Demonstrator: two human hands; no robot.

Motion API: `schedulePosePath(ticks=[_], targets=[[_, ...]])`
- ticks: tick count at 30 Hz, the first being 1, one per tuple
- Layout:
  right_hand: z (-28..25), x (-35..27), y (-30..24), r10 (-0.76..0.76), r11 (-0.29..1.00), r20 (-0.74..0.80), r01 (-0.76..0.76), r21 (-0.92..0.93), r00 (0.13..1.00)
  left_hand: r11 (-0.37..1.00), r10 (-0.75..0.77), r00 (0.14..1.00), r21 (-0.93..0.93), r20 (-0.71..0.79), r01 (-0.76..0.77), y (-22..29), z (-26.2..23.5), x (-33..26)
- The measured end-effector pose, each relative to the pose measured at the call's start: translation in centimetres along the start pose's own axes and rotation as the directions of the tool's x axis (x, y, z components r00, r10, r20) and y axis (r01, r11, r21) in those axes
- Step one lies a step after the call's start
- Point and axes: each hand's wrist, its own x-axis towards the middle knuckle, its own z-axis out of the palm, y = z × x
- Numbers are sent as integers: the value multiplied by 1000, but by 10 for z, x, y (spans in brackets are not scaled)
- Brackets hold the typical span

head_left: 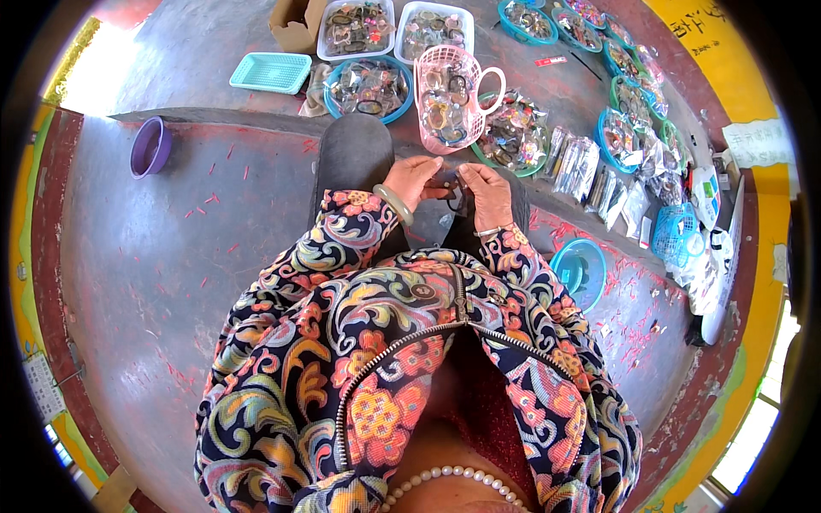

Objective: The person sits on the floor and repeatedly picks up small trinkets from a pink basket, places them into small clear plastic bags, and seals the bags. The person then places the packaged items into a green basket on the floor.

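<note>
Small dark item (451, 190) sat between both hands over the lap, just above the knees – too small to tell exactly what, maybe a ring or loop w/ a bit of clear wrap. Left hand (410, 179), pale green bangle (392, 203) on the wrist, was pinched narrow on its left side; right hand (487, 190), thin bracelet at the wrist, fingers curled close on the right side. Both held it together.

Just ahead – a pink basket w/ handle (449, 98), part full of packed pieces, and a round blue tray (369, 88) also loaded. Further out, white trays (355, 27), more blue baskets along the right, loose clear packets (575, 164) on the step. Empty teal basket (271, 72), purple bowl (150, 147) and a blue bowl (580, 269) nearby.

Judging by that: plenty already packed, one piece in hand, loose stock left – prob. mid-way.
</note>
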Motion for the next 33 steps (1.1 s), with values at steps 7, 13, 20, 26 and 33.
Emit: schedulePosePath(ticks=[7,13,20,26,33], targets=[[-9,2,11,51,999,12,-51,-17,999,996,-45,998,69,-43,48,6,3,-4],[-7,5,13,58,990,-69,-48,136,996,964,-95,989,258,113,63,2,3,-3],[-5,2,14,-11,995,-57,16,95,998,962,-98,991,262,89,72,2,0,-1],[-12,-2,8,102,994,136,-95,-58,985,959,-43,999,279,-20,46,3,-1,0],[-22,23,6,101,989,72,-92,-119,992,945,-20,994,322,-106,54,-2,-3,2]])
